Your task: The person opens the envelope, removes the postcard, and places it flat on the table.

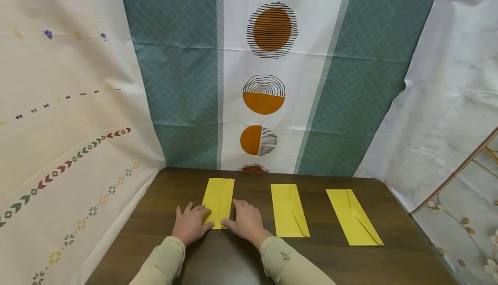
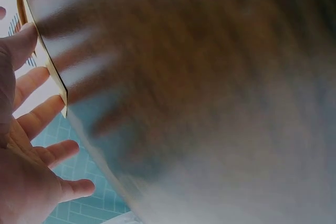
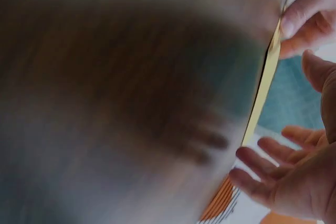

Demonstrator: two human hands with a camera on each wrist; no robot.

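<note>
A yellow envelope (image 1: 218,194) lies flap side up on the dark table, at the left of the row. My left hand (image 1: 191,224) rests at its left edge, fingertips on the paper and thumb at the near end. On the opposite side is my right hand (image 1: 248,223), its thumb over the near right corner and its fingers extended along the right edge. In the left wrist view, spread fingers (image 2: 42,116) meet the thin edge of the envelope (image 2: 59,80). The right wrist view shows the right hand's fingers (image 3: 260,158) loosely bent beside the envelope (image 3: 261,95).
Two more yellow envelopes, a middle one (image 1: 288,211) and a right one (image 1: 353,219), lie apart on the brown table (image 1: 319,259). Patterned cloth (image 1: 179,81) hangs behind the table's far edge. White cloths hang at the left (image 1: 78,146) and right (image 1: 443,103).
</note>
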